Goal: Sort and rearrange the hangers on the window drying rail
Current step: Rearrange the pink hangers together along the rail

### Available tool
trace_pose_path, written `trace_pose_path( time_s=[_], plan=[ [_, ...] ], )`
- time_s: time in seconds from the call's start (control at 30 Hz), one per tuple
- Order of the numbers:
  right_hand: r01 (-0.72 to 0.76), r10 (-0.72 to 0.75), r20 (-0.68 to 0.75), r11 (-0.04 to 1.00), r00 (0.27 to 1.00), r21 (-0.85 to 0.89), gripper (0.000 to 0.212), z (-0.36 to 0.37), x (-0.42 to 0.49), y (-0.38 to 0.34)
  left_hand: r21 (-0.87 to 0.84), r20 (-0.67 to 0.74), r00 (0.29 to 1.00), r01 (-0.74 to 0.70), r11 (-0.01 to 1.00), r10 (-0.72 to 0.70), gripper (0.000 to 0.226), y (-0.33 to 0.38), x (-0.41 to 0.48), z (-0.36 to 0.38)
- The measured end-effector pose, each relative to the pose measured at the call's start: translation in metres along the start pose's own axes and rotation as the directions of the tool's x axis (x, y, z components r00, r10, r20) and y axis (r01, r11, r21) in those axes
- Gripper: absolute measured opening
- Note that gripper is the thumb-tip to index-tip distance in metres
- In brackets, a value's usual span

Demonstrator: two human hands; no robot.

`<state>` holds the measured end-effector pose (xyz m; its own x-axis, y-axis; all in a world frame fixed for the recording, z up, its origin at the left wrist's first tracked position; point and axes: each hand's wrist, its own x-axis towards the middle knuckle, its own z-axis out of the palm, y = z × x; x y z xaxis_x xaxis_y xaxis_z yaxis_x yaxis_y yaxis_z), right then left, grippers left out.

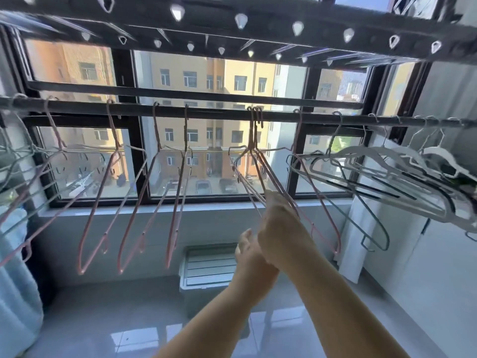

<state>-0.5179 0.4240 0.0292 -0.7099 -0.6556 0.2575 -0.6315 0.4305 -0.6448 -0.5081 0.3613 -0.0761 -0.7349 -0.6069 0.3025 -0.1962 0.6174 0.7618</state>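
**Head camera tilted up at the window**

One wide-angle view from the person's head faces the window [224,81] and tilts slightly upward. The drying rail [206,113] crosses the whole frame at close range, and its hangers [253,138] swing toward the lens. Both forearms enter from the bottom edge, above the floor [129,319].

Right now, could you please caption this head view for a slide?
The right hand holds bunched pink hangers on the window rail, left hand beside it, white hangers far right.
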Motion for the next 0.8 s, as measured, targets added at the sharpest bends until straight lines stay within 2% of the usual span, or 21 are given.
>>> trace_pose_path(
  time_s=[0.1,0.13,0.2,0.27,0.37,0.43,0.5,0.63,0.8],
  plan=[
    [-0.052,0.054,0.092,0.998,0.994,-0.025,0.064,0.005,0.011,0.008,0.02,0.021,1.0,0.02,1.0,-0.021,0.033,0.008,-0.001,0.019],
    [-0.062,0.066,0.108,0.997,0.992,-0.035,0.065,0.006,0.014,0.011,0.025,0.024,1.0,-0.002,1.0,0.002,0.031,0.009,-0.002,0.021],
    [-0.081,0.084,0.114,0.996,0.99,-0.033,0.068,0.011,0.023,0.014,-0.026,-0.093,0.992,-0.09,0.996,0.088,0.033,0.008,-0.006,0.018],
    [-0.096,0.097,0.12,0.995,0.988,-0.018,0.068,0.015,0.03,0.014,-0.102,-0.19,0.977,-0.12,0.988,0.099,0.033,0.01,-0.013,0.006],
    [-0.093,0.077,0.172,0.992,0.982,0.083,0.065,0.018,0.038,0.009,-0.144,-0.278,0.944,-0.226,0.963,0.179,0.03,0.011,-0.02,-0.008],
    [-0.064,0.043,0.123,0.983,0.991,0.171,0.052,0.022,0.04,0.005,-0.158,-0.3,0.931,-0.266,0.951,0.21,0.031,0.013,-0.022,-0.016],
    [0.001,-0.004,0.014,0.973,1.0,0.229,0.043,0.026,0.039,0.0,-0.14,-0.364,0.905,-0.284,0.948,0.218,0.029,0.013,-0.023,-0.024],
    [0.106,-0.076,-0.11,0.95,0.991,0.293,0.05,0.036,0.038,-0.014,-0.125,-0.427,0.884,-0.266,0.956,0.191,0.025,0.01,-0.026,-0.038],
    [0.154,-0.119,-0.123,0.93,0.985,0.335,0.045,0.044,0.039,-0.023,-0.178,-0.436,0.878,-0.301,0.937,0.199,0.031,0.011,-0.028,-0.051]
  ],
)
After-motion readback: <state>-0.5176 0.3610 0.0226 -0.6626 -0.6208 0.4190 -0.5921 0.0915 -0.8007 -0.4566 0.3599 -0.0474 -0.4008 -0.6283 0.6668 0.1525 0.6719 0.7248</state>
